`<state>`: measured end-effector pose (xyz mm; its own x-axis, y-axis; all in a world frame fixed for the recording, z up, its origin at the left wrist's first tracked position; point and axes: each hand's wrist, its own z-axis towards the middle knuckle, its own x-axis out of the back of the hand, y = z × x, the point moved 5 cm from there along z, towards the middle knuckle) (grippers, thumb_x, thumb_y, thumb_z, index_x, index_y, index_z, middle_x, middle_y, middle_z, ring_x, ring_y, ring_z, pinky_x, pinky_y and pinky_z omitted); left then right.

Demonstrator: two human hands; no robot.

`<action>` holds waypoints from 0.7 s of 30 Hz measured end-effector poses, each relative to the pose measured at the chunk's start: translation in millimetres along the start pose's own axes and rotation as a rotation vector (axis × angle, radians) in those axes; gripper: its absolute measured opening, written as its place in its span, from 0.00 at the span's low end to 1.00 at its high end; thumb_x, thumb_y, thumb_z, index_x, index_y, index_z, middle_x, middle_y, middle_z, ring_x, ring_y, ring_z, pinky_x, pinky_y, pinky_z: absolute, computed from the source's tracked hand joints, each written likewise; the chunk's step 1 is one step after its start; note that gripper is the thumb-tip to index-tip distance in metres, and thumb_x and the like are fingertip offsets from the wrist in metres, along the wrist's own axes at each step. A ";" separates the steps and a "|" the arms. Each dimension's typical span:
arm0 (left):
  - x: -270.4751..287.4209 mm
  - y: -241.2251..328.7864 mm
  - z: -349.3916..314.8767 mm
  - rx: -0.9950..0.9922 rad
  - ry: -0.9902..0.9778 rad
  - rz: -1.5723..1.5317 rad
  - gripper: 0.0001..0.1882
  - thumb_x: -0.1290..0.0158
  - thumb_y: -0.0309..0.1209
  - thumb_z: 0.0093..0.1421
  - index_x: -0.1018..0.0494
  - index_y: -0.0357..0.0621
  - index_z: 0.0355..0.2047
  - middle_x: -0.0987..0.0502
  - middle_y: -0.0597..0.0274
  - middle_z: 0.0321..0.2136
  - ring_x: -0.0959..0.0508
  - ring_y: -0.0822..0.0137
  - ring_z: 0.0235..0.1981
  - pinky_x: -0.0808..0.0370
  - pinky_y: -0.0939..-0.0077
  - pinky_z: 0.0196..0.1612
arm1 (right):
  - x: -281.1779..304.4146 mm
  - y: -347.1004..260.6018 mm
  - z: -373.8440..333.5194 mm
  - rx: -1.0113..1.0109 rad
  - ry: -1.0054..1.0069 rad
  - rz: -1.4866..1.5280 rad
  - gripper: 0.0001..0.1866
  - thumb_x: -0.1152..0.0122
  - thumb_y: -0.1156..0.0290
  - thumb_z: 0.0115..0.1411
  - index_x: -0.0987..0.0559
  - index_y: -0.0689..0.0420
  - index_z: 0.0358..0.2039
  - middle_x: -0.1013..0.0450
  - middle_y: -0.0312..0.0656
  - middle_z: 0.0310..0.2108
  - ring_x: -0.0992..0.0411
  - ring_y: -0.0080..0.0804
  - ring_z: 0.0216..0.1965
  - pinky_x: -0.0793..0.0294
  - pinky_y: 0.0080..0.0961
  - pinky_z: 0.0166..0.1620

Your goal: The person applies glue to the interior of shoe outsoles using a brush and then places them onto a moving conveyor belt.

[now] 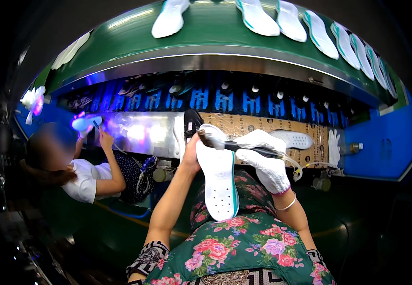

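My left hand, bare, is closed on the edge of a white shoe sole with a teal side and a cluster of small holes in its near end. The sole lies lengthwise above my lap. In a white knitted glove, my right hand grips a brush with a dark handle. Its brown bristles are over the far part of the sole, blurred; whether they touch it I cannot tell. A thin clear tube runs near the handle's end.
Ahead, a cardboard-covered bench carries a black shoe, another sole and a white glove. Beyond, white soles line a green conveyor above a rack of shoes. At left, a co-worker handles a sole.
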<state>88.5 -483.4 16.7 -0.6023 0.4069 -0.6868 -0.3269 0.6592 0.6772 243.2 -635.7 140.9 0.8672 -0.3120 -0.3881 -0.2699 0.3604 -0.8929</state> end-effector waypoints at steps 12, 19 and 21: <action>-107.2 -42.6 -55.0 0.188 -0.328 -0.401 0.63 0.81 0.83 0.49 0.42 0.39 0.64 0.24 0.37 0.43 0.20 0.42 0.41 0.22 0.47 0.46 | 13.5 -31.8 -8.2 0.451 0.005 -0.534 0.09 0.30 0.80 0.49 0.16 0.61 0.33 0.21 0.43 0.32 0.22 0.27 0.32 0.23 0.23 0.35; -102.9 -39.9 -42.5 -0.003 -0.155 -0.049 0.57 0.83 0.78 0.55 0.44 0.44 0.65 0.24 0.48 0.47 0.19 0.53 0.41 0.19 0.56 0.42 | 7.6 -34.5 8.4 0.765 0.003 -0.866 0.14 0.32 0.78 0.48 0.16 0.56 0.38 0.21 0.44 0.33 0.22 0.39 0.33 0.24 0.32 0.40; -97.6 -42.5 -42.3 -0.034 -0.065 0.220 0.55 0.82 0.77 0.57 0.47 0.46 0.68 0.31 0.54 0.58 0.26 0.58 0.55 0.25 0.59 0.56 | 3.7 -28.2 6.6 0.769 0.005 -0.935 0.14 0.32 0.78 0.48 0.16 0.56 0.38 0.20 0.43 0.33 0.23 0.40 0.32 0.24 0.32 0.39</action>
<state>130.4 -577.9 66.1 -0.6138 0.5792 -0.5365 -0.2181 0.5286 0.8203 256.8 -641.3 166.1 0.5926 -0.7340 0.3319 0.7808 0.4221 -0.4606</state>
